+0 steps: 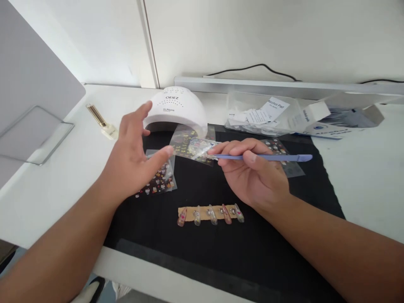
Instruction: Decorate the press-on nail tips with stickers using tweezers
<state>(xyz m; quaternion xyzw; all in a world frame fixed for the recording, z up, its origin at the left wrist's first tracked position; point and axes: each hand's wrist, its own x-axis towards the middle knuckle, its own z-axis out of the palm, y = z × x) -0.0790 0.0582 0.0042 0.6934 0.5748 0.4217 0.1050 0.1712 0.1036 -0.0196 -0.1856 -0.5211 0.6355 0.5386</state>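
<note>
left hand (134, 158): open, fingers spread, above sticker sheet (159, 179)
right hand (252, 172): pinching blue nail tool (268, 158)
nail tips strip (210, 213): on black mat (221, 252), near right hand

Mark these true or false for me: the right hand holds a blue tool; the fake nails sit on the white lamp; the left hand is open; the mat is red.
1. The right hand holds a blue tool: true.
2. The fake nails sit on the white lamp: false, they lie on the mat.
3. The left hand is open: true, fingers spread above a sticker sheet.
4. The mat is red: false, black.
</note>
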